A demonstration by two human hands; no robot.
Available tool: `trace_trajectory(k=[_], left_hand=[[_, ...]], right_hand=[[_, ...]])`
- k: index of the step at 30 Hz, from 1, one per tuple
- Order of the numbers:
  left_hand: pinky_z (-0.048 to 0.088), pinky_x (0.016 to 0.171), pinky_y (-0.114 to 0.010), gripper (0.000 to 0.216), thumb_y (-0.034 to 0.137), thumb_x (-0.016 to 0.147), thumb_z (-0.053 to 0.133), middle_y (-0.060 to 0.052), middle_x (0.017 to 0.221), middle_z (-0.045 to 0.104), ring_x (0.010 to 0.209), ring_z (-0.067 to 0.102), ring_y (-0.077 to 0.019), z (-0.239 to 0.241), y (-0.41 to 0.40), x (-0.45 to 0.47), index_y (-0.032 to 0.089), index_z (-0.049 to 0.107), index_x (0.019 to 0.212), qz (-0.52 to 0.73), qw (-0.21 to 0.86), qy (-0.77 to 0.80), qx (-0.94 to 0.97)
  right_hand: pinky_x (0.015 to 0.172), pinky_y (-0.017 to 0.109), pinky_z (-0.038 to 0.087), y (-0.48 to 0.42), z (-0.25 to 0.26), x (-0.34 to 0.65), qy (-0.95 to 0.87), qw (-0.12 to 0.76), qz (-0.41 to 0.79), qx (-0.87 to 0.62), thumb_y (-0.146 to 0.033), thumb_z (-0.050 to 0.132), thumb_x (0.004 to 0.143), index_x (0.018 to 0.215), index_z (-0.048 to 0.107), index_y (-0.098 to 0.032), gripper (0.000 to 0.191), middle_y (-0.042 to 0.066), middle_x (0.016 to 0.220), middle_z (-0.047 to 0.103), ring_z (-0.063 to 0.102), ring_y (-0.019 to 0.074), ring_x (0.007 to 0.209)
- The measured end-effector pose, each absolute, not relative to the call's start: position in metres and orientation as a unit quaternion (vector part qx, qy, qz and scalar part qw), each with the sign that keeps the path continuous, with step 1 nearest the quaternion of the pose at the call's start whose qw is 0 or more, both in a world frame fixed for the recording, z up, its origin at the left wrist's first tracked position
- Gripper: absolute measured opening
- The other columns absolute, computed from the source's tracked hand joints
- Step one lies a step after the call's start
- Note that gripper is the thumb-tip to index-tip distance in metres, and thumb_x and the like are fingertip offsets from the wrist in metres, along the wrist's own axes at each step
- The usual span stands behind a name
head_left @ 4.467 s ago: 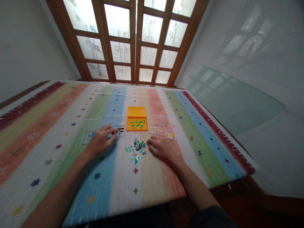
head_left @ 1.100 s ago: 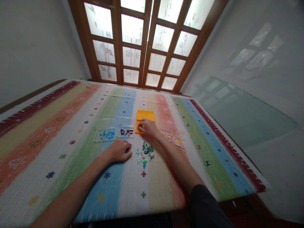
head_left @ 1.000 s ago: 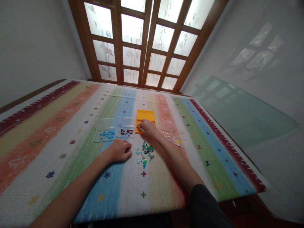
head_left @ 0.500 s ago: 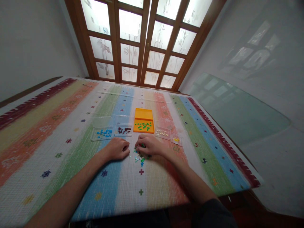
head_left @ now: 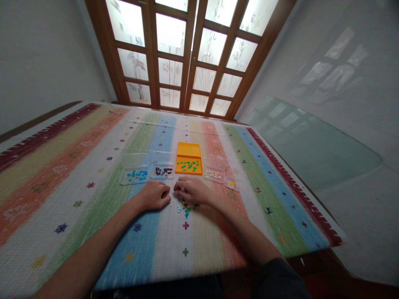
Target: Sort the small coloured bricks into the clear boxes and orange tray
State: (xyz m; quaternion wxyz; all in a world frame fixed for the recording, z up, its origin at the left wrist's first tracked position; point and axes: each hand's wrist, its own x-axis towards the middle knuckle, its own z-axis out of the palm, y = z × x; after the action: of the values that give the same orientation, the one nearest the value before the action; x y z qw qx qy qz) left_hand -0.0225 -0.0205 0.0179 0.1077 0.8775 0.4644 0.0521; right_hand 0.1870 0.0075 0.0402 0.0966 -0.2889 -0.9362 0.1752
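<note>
A small heap of tiny mixed-colour pieces (head_left: pixel 184 208) lies on the striped tablecloth in front of me. My right hand (head_left: pixel 193 191) rests over the heap's far side with its fingers curled and pinched among the pieces; what it pinches is too small to name. My left hand (head_left: pixel 156 195) lies just left of the heap, fingers curled under, nothing showing in it. Beyond the hands stands a row of trays: a clear one with blue pieces (head_left: pixel 134 175), a clear one with dark pieces (head_left: pixel 163 170), an orange one with green pieces (head_left: pixel 188 163), a clear one with pale pieces (head_left: pixel 213 174) and a small one with yellow pieces (head_left: pixel 231 182).
The striped cloth (head_left: pixel 77 174) covers a wide table whose right edge (head_left: pixel 296 182) and near edge fall away. Wooden glazed doors (head_left: pixel 183 54) stand beyond the far edge. A glass sheet (head_left: pixel 305 141) leans by the right wall.
My right hand came back from the orange tray to the heap and now pinches among the pieces. My left hand stayed beside the heap. The view tilted slightly.
</note>
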Motion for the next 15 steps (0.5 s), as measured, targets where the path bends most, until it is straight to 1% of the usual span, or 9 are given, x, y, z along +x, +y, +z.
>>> trace_trajectory(k=[4, 6, 8, 12, 15], left_hand=[[0.032, 0.056, -0.03, 0.023, 0.028, 0.078, 0.048, -0.007, 0.061, 0.065, 0.057, 0.057, -0.02, 0.017, -0.02, -0.023, 0.019, 0.06, 0.061, 0.055, 0.11, 0.461, 0.879], [0.033, 0.057, -0.03, 0.022, 0.027, 0.078, 0.049, -0.006, 0.062, 0.065, 0.057, 0.057, -0.0196, 0.017, -0.02, -0.023, 0.018, 0.06, 0.061, 0.057, 0.116, 0.461, 0.878], [0.033, 0.057, -0.03, 0.022, 0.027, 0.079, 0.049, -0.007, 0.062, 0.065, 0.057, 0.057, -0.0197, 0.016, -0.02, -0.023, 0.018, 0.061, 0.062, 0.057, 0.119, 0.46, 0.878], [0.034, 0.058, -0.03, 0.022, 0.026, 0.08, 0.049, -0.008, 0.064, 0.067, 0.059, 0.058, -0.0209, 0.018, -0.02, -0.023, 0.018, 0.063, 0.064, 0.046, 0.112, 0.459, 0.88], [0.034, 0.058, -0.03, 0.022, 0.026, 0.08, 0.049, -0.008, 0.065, 0.067, 0.06, 0.058, -0.021, 0.019, -0.02, -0.023, 0.018, 0.064, 0.065, 0.041, 0.11, 0.459, 0.881]], right_hand=[[0.071, 0.023, 0.041, 0.027, 0.051, 0.193, -0.915, 0.149, 0.199, -0.319, -0.012, 0.063, 0.088, 0.092, 0.07, -0.016, 0.009, 0.003, 0.089, 0.07, 0.06, 0.0129, 0.075], [0.07, 0.023, 0.041, 0.039, 0.054, 0.196, -0.903, 0.164, 0.202, -0.341, -0.009, 0.063, 0.086, 0.092, 0.07, -0.016, 0.012, 0.003, 0.088, 0.071, 0.06, 0.0125, 0.072], [0.072, 0.023, 0.043, 0.05, 0.056, 0.196, -0.891, 0.179, 0.201, -0.365, -0.008, 0.062, 0.086, 0.095, 0.072, -0.015, 0.016, 0.004, 0.091, 0.074, 0.062, 0.0132, 0.075], [0.076, 0.024, 0.046, 0.069, 0.052, 0.193, -0.876, 0.186, 0.207, -0.393, -0.011, 0.061, 0.089, 0.099, 0.076, -0.015, 0.018, 0.008, 0.098, 0.077, 0.067, 0.0154, 0.082], [0.076, 0.025, 0.047, 0.079, 0.046, 0.189, -0.871, 0.179, 0.207, -0.409, -0.011, 0.063, 0.089, 0.099, 0.076, -0.014, 0.017, 0.008, 0.096, 0.077, 0.068, 0.0155, 0.08]])
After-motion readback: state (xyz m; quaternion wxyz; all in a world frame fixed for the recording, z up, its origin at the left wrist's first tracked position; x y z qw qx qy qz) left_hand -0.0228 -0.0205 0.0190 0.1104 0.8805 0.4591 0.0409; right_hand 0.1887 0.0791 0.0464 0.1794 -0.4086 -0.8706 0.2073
